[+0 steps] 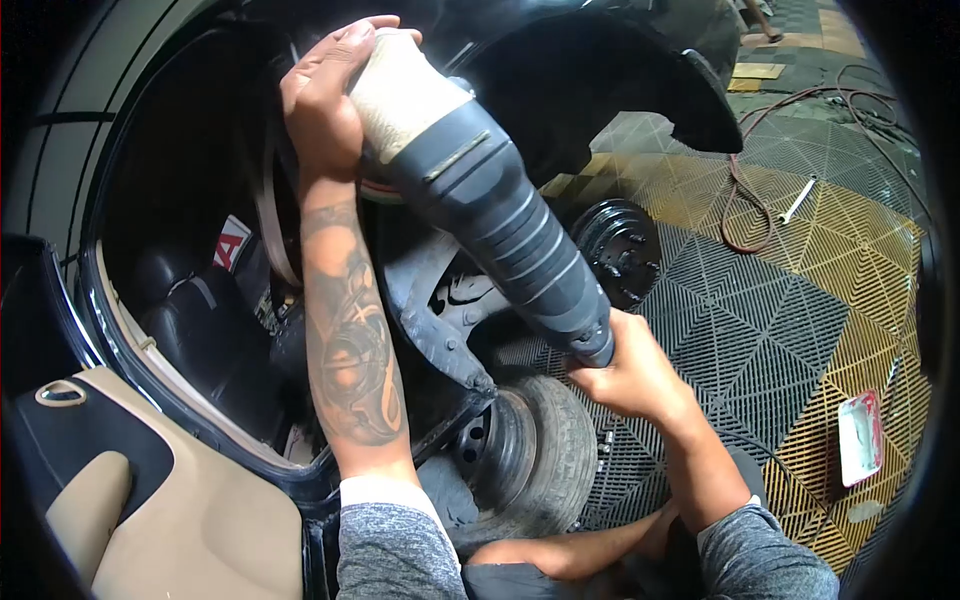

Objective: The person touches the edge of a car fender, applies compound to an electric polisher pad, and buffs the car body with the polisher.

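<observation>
A large black power polisher [505, 215] with a ribbed body and a pale, worn front end slants across the middle of the view. My left hand [325, 95] grips its pale front end from the left side, fingers over the top. Around its narrow rear end my right hand [630, 370] is wrapped. The front end is up against the glossy black car body [440, 25]; the tool's working face is hidden from me. Below the tool, the wheel arch shows a grey suspension arm [440, 330].
A tyre on a steel wheel [550, 450] lies under the car's edge, with a black brake drum [615, 250] behind it. The open car door [190, 480] is at left. A red hose [740, 200], a wrench [798, 200] and a white tray [860, 440] lie on the tiled floor [720, 310].
</observation>
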The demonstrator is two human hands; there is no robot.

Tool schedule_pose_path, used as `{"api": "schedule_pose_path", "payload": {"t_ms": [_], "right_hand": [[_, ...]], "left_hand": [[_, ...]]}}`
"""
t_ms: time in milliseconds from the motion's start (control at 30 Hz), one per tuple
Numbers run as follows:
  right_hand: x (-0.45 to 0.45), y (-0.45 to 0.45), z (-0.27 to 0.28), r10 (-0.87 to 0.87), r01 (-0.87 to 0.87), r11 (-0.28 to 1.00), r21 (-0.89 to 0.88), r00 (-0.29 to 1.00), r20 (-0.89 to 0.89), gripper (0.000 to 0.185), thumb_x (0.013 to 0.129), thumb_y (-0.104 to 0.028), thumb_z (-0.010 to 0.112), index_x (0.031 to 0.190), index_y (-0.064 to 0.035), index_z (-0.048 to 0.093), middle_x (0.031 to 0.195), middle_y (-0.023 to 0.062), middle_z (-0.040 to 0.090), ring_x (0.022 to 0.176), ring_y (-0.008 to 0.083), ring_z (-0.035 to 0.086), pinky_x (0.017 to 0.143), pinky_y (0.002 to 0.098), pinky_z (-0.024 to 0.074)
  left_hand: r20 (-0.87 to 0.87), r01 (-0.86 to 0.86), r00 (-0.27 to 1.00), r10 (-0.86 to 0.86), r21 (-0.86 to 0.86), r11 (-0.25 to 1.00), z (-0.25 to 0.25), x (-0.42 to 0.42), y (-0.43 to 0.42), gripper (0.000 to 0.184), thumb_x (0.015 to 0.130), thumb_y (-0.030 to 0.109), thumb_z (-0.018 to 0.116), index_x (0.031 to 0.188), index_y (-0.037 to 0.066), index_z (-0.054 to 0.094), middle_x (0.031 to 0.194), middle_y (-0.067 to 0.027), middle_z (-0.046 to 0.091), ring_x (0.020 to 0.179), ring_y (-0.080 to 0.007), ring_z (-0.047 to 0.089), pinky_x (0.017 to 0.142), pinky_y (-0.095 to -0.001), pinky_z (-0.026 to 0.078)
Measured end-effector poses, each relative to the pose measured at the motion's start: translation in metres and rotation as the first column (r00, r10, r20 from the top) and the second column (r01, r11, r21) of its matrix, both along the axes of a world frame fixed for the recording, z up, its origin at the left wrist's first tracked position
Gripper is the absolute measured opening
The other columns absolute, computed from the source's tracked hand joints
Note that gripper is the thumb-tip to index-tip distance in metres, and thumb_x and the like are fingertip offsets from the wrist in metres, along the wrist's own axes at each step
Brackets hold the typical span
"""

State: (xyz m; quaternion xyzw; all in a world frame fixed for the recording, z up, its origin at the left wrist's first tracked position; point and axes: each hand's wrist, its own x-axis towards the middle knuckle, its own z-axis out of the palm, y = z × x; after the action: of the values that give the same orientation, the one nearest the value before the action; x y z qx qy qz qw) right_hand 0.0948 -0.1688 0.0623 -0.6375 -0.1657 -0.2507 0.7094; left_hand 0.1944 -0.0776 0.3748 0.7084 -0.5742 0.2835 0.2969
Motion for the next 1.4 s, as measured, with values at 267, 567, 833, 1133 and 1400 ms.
{"api": "schedule_pose_path", "payload": {"t_ms": [267, 567, 833, 1133, 1400], "right_hand": [[0.006, 0.008, -0.017, 0.011, -0.013, 0.995, -0.102, 1.0, -0.026, 0.039, 0.067, -0.007, 0.07, 0.105, 0.0026, 0.07, 0.09, 0.0263, 0.071, 0.092, 0.0413, 0.07, 0.082, 0.0389, 0.0562], [0.006, 0.024, -0.031, 0.026, -0.04, 0.963, -0.265, 0.998, -0.053, 0.035, 0.064, -0.006, 0.07, 0.098, 0.0015, 0.071, 0.081, 0.0248, 0.069, 0.083, 0.0406, 0.071, 0.074, 0.0399, 0.0553], [0.006, 0.021, -0.034, 0.031, -0.038, 0.934, -0.354, 0.999, -0.026, 0.036, 0.062, -0.006, 0.07, 0.097, 0.0008, 0.071, 0.08, 0.0228, 0.069, 0.078, 0.04, 0.07, 0.073, 0.0392, 0.0555], [-0.006, 0.026, -0.024, 0.038, -0.065, 0.96, -0.273, 0.994, -0.104, 0.039, 0.064, -0.01, 0.071, 0.101, 0.0014, 0.071, 0.087, 0.0255, 0.071, 0.089, 0.0401, 0.071, 0.081, 0.0399, 0.0568], [-0.007, 0.032, -0.025, 0.059, -0.083, 0.943, -0.321, 0.995, -0.084, 0.04, 0.065, -0.012, 0.071, 0.103, -0.0011, 0.072, 0.087, 0.0265, 0.07, 0.089, 0.0425, 0.07, 0.082, 0.0441, 0.0568]], "left_hand": [[-0.063, -0.009, 0.998, -0.01, -0.298, 0.954, -0.047, -0.034, 0.068, 0.045, 0.095, 0.029, 0.053, 0.113, -0.009, 0.068, 0.105, -0.0242, 0.074, 0.095, -0.029, 0.074, 0.092, -0.0369, 0.057], [-0.036, 0.019, 0.999, -0.04, -0.462, 0.887, -0.099, -0.052, 0.147, 0.043, 0.095, 0.025, 0.049, 0.118, -0.008, 0.065, 0.105, -0.0254, 0.073, 0.094, -0.033, 0.074, 0.092, -0.0437, 0.058], [-0.028, 0.004, 0.999, -0.023, -0.548, 0.836, -0.118, -0.061, 0.162, 0.042, 0.094, 0.023, 0.049, 0.117, -0.008, 0.066, 0.105, -0.0267, 0.072, 0.093, -0.034, 0.074, 0.092, -0.0445, 0.058], [-0.105, -0.023, 0.994, -0.024, -0.427, 0.904, -0.08, -0.051, 0.127, 0.041, 0.095, 0.025, 0.05, 0.116, -0.006, 0.067, 0.104, -0.0239, 0.074, 0.093, -0.0308, 0.074, 0.09, -0.0423, 0.059], [-0.111, -0.039, 0.994, -0.011, -0.445, 0.894, -0.082, -0.057, 0.151, 0.043, 0.096, 0.028, 0.051, 0.116, -0.006, 0.067, 0.106, -0.025, 0.073, 0.094, -0.0309, 0.074, 0.092, -0.0431, 0.059]]}}
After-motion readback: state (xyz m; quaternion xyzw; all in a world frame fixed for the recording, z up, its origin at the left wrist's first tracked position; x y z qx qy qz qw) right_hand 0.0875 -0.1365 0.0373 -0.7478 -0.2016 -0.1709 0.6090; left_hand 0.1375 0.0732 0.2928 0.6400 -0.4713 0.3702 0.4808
